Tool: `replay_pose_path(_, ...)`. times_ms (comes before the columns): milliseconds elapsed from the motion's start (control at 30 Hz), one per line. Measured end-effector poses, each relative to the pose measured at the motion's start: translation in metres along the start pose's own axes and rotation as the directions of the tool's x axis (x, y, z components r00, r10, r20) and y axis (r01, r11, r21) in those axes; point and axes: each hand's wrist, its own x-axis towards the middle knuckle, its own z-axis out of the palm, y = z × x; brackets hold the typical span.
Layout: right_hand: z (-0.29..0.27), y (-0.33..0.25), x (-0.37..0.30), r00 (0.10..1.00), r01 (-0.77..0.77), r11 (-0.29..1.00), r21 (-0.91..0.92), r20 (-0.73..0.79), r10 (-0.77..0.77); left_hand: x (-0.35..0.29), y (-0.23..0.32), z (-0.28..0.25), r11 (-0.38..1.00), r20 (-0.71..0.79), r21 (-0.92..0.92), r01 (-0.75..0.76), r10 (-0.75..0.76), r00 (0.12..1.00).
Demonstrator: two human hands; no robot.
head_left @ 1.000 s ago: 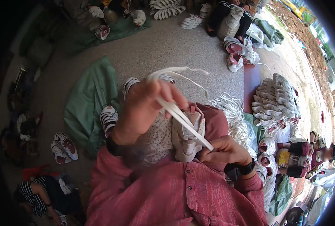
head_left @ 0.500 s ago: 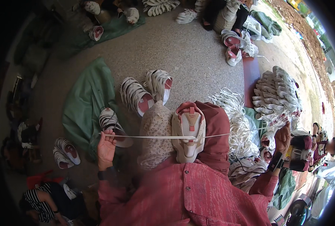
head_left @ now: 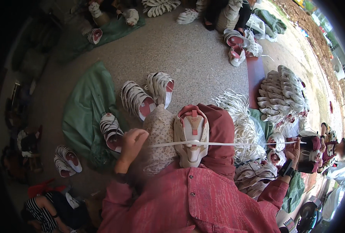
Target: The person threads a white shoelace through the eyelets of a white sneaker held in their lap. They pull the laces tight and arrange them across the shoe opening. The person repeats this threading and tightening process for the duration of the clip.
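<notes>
A cream sneaker upper (head_left: 194,155) with a pink lining and white mesh tongue rests across my lap, its toe toward me. A flat white shoelace (head_left: 234,144) runs crosswise through the lower end of its lacing, near the toe. My left hand (head_left: 131,146), left of the shoe, has curled fingers; the lace reaches to it, though the grip itself is partly hidden. Far out on the right, my right hand (head_left: 293,150) pinches the other stretch of the lace, which is drawn nearly straight.
A heap of white laces (head_left: 238,120) lies right of my knees, beside stacked shoe uppers (head_left: 281,95). Nested uppers (head_left: 135,97) stand ahead on the floor. A green cloth (head_left: 89,112) spreads at left. Other people sit around, including one in a striped top (head_left: 44,209).
My left hand has come inward toward the shoe, and its fingers have turned. My right hand has moved slightly outward and down, with more lace on its side of the shoe.
</notes>
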Motion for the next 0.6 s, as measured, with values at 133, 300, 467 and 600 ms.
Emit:
replay_pose_path(133, -0.030, -0.051, 0.029, 0.946, -0.023, 0.994, 0.103, 0.324, -0.012, 0.023, 0.047, 0.035, 0.983, 0.314, 0.057, -0.174, 0.147, 0.938)
replay_pose_path(300, -0.036, -0.070, 0.040, 0.832, -0.152, 0.967, 0.203, 0.554, 0.015, 0.033, 0.066, 0.052, 0.996, 0.576, -0.061, 0.058, -0.012, 0.818)
replay_pose_path(467, -0.010, -0.071, 0.018, 0.859, -0.073, 0.971, 0.228, 0.510, -0.055, 0.038, 0.068, 0.050, 0.820, 0.665, -0.395, 0.415, -0.057, 0.745)
replay_pose_path(600, 0.029, -0.055, -0.012, 0.918, 0.039, 0.969, 0.242, 0.375, -0.131, 0.032, 0.069, 0.059, 0.934, 0.528, -0.335, 0.126, 0.075, 0.846)
